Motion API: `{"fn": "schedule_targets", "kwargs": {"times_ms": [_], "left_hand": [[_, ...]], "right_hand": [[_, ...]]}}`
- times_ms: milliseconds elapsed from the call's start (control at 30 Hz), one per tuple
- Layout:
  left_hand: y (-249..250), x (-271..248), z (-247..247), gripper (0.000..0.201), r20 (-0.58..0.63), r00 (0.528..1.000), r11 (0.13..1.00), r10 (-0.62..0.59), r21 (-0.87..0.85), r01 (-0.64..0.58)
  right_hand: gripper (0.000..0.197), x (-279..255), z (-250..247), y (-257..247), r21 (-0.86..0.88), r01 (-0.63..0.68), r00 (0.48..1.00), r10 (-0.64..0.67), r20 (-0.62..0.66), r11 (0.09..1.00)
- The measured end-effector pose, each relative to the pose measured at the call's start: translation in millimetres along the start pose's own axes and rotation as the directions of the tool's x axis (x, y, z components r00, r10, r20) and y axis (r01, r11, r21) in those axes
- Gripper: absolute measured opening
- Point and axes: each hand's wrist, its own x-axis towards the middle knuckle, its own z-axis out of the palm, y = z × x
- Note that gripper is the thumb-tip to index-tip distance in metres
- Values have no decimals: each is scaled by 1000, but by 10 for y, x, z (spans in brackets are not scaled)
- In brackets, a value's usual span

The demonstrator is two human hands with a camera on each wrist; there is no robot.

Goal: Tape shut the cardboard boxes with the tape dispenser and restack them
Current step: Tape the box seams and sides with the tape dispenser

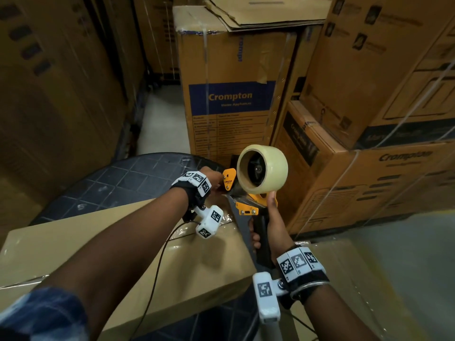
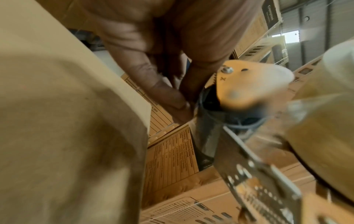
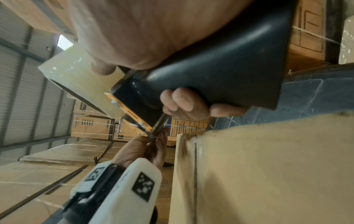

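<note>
A yellow and black tape dispenser (image 1: 248, 205) with a roll of clear tape (image 1: 262, 168) is held above a plain cardboard box (image 1: 98, 242). My right hand (image 1: 273, 225) grips its black handle (image 3: 229, 75), fingers (image 3: 184, 103) curled round it and the thumb reaching up to the roll. At the dispenser's front end, my left hand (image 1: 214, 179) pinches the loose end of the tape; the left wrist view shows the fingers (image 2: 172, 103) closed beside the yellow side plate (image 2: 245, 84). The box's top seam (image 3: 194, 166) shows in the right wrist view.
The box lies on a round dark table (image 1: 110, 183). A tall Crompton carton (image 1: 231, 94) stands just behind, with strapped cartons (image 1: 369, 168) stacked to the right and more cartons (image 1: 49, 94) on the left. A narrow floor aisle (image 1: 160, 119) runs between. Another wrapped box (image 1: 344, 279) sits at lower right.
</note>
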Motion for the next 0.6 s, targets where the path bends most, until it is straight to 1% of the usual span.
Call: {"fn": "schedule_targets", "kwargs": {"times_ms": [33, 67, 100, 133, 167, 200, 267, 400, 500, 600], "left_hand": [[20, 33, 10, 17, 31, 999, 1000, 22, 14, -22], [26, 50, 14, 8, 42, 998, 997, 48, 51, -50], [32, 62, 17, 13, 28, 997, 993, 67, 100, -70], [28, 106, 14, 25, 7, 996, 982, 91, 163, -91], [40, 122, 0, 30, -15, 994, 973, 107, 208, -101], [53, 139, -18, 27, -26, 992, 962, 126, 249, -116], [86, 133, -25, 10, -36, 989, 932, 141, 343, -120], [124, 180, 35, 17, -52, 982, 859, 180, 495, -131], [158, 229, -3, 35, -74, 979, 829, 189, 546, -119], [159, 284, -55, 40, -65, 979, 805, 195, 581, -122]], "right_hand": [[98, 0, 0, -4, -15, -11, 1000, 11, -2, 1000], [99, -2, -2, -13, -31, -24, 1000, 23, -3, 999], [100, -9, -9, -26, -44, -35, 999, 35, -5, 998], [100, -17, -25, -32, -50, -49, 999, 49, -8, 998], [99, -27, -34, -34, -56, -65, 998, 65, -7, 996], [97, -43, -43, -33, -59, -78, 997, 78, -5, 995], [93, -74, -48, -26, -71, -84, 996, 84, -6, 994], [92, -115, -21, -38, -84, -96, 995, 95, -21, 992], [92, -154, -34, -13, -88, -116, 993, 114, -26, 989], [90, -166, -6, 34, -98, -103, 994, 101, -30, 990]]}}
